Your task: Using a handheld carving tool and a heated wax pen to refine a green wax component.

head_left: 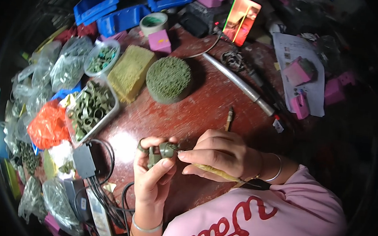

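My left hand [152, 177] is raised over the front of the red table, fingers curled round several small dark green pieces that look like wax rings. One of them, a rounded green piece [167, 150], sits at the fingertips. Close against it, my right hand [219, 155] grips a corded pen tool [216, 171] with a yellow-wrapped handle. Its fine tip meets or nearly meets the green piece; contact is too small to tell. A dark cord runs from the handle's rear toward my right wrist.
On the left stand a clear tub of green ring pieces [92, 111], plastic bags [72, 68] and a black box with cables [84, 160]. Farther back are a yellow block [131, 72], a round green bristly block [169, 79] and blue bins [121, 21]. A metal rod [239, 84] lies right.
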`<action>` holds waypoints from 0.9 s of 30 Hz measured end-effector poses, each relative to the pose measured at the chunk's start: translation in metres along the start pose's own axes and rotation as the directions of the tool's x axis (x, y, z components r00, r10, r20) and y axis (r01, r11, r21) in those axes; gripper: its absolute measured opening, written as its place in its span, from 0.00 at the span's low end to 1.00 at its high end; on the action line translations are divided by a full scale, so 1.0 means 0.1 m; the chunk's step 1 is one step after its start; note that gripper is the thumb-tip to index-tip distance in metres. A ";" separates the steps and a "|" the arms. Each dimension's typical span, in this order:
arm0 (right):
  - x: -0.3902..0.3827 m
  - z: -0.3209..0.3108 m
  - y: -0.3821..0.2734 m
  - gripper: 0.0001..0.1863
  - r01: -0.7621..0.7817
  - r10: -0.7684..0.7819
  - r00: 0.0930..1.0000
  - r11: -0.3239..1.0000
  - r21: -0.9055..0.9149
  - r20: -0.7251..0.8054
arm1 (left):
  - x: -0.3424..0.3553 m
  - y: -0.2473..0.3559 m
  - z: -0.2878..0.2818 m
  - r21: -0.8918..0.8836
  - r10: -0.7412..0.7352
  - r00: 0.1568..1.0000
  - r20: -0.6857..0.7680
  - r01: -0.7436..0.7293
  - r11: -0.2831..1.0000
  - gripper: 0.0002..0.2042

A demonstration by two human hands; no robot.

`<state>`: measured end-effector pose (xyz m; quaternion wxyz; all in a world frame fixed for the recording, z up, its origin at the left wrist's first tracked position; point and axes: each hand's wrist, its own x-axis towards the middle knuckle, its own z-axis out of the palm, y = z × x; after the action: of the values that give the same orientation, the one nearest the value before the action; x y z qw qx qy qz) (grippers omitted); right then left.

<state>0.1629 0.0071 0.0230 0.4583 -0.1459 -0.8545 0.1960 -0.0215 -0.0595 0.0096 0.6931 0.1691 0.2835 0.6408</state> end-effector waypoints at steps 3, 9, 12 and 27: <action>-0.01 -0.02 0.02 0.21 -0.004 0.003 1.000 1.000 0.017 0.023 | 0.03 -0.03 -0.02 0.015 0.007 1.000 -0.002 -0.007 1.000 0.21; 0.03 -0.09 0.01 0.16 -0.030 0.047 0.994 0.985 0.171 -0.095 | 0.08 -0.04 -0.03 0.021 0.070 0.987 -0.147 -0.068 0.997 0.20; 0.02 -0.10 0.02 0.12 -0.096 0.097 0.995 0.957 0.273 0.009 | 0.06 -0.05 -0.03 0.056 0.065 0.994 -0.092 -0.060 0.997 0.21; 0.03 -0.10 0.04 0.10 -0.209 0.215 0.976 0.915 0.345 0.023 | 0.06 -0.05 0.02 0.291 0.178 0.981 -0.071 -0.150 0.945 0.22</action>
<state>0.1694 0.0136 0.0287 0.4596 -0.1565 -0.7823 0.3903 -0.0157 -0.0540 0.0073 0.5912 0.2588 0.3909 0.6563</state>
